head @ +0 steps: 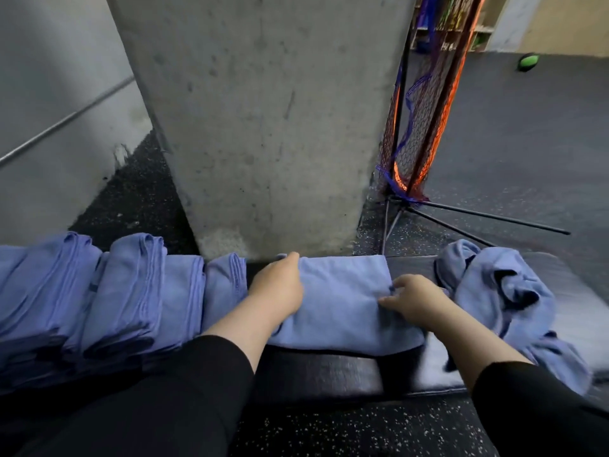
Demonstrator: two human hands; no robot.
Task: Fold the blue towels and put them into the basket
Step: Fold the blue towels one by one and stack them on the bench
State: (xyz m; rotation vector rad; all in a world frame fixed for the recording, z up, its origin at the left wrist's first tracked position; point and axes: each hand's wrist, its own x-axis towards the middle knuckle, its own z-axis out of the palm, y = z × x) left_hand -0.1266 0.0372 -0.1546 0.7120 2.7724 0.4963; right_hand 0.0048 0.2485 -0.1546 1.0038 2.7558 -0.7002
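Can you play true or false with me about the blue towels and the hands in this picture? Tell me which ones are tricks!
1. Both hands are on the same towel. True: the left hand holds its left edge, the right hand touches its right end.
2. The folded towels sit on the person's right. False: they are lined up on the left.
3. A crumpled towel pile lies on the right. True.
4. The towel under the hands is red. False: it is blue.
5. A concrete pillar stands behind the towels. True.
6. A basket full of towels stands in front. False: no basket is in view.
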